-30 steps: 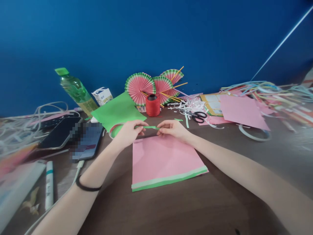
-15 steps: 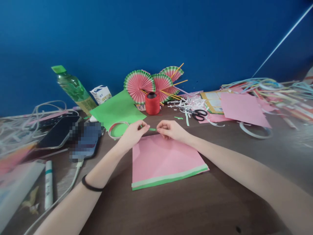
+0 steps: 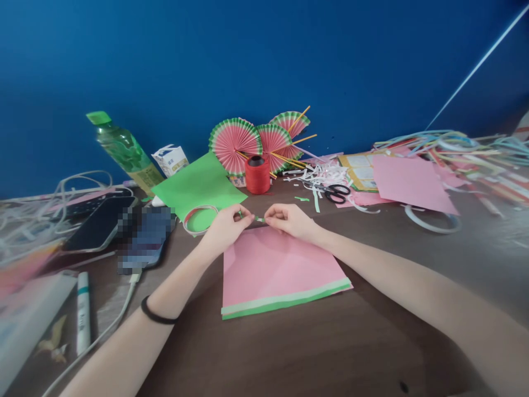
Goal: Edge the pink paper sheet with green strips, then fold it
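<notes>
My left hand (image 3: 226, 225) and my right hand (image 3: 289, 219) both pinch a thin green paper strip (image 3: 259, 219) between their fingertips, just above the far edge of a pink paper sheet (image 3: 276, 267). That sheet lies flat on the brown table (image 3: 314, 353), with a pale and a green band along its near edge. Only a short piece of the strip shows between my fingers. A tape ring (image 3: 200, 216) lies just left of my left hand, on a green sheet (image 3: 198, 187).
At the back stand a red thread spool (image 3: 257, 175), several watermelon paper fans (image 3: 235, 144), a green bottle (image 3: 124, 151) and a small carton (image 3: 170, 160). Scissors (image 3: 335, 193) lie among paper scraps. Phones (image 3: 142, 240), cables and a glue stick (image 3: 83, 311) are left; pink paper (image 3: 409, 179) right.
My hands have drawn closer together, so less of the green strip shows between them. The view shifted slightly; the pink sheet has not moved.
</notes>
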Available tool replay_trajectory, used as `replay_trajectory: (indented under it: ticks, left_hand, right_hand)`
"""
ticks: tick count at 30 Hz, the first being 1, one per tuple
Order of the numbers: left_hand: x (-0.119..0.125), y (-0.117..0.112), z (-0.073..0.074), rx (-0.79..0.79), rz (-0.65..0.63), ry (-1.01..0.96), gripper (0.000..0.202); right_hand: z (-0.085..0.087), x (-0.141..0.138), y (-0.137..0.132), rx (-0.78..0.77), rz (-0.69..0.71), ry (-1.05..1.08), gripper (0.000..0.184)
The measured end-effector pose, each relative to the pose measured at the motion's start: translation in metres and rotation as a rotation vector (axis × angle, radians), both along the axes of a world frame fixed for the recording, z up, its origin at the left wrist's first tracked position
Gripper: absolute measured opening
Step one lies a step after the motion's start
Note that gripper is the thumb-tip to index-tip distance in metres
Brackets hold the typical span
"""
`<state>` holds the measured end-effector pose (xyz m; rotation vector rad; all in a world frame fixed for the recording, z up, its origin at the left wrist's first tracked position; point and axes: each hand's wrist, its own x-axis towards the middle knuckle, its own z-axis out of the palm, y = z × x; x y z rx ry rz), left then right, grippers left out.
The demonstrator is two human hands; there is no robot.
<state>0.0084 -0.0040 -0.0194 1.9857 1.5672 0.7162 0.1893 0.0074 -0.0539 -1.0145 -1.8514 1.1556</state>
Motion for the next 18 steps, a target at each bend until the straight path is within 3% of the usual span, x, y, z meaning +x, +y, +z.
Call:
replay_trajectory:
  ticks: [18]
  left_hand:
    - [-0.0018, 0.0024, 0.0016, -0.06, -0.076, -0.036, 0.021]
  right_hand:
    - [-0.0005, 0.0001, 0.0013, 0.015, 0.005, -0.025, 0.014]
